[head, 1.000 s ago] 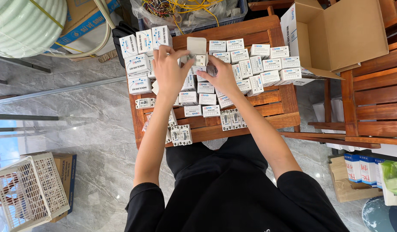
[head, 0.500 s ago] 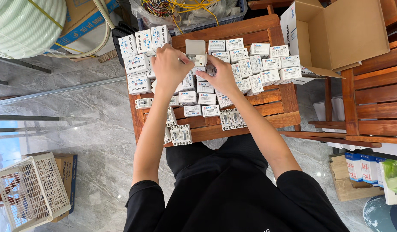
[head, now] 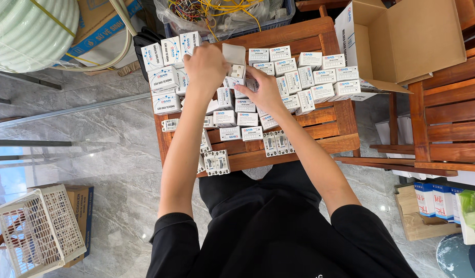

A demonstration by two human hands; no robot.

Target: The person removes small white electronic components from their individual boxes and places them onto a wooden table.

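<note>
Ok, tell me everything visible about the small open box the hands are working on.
The small open box is white cardboard, with a square flap raised at its far end. A pale, blocky part shows at its mouth; details are too small to tell. It is held above the wooden table, over rows of closed white boxes. The left hand grips its left side and the right hand supports it from the near right.

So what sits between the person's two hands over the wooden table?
In the head view, a small white box with its flap open sits between the left hand and right hand, both touching it, above rows of similar boxes.
</note>
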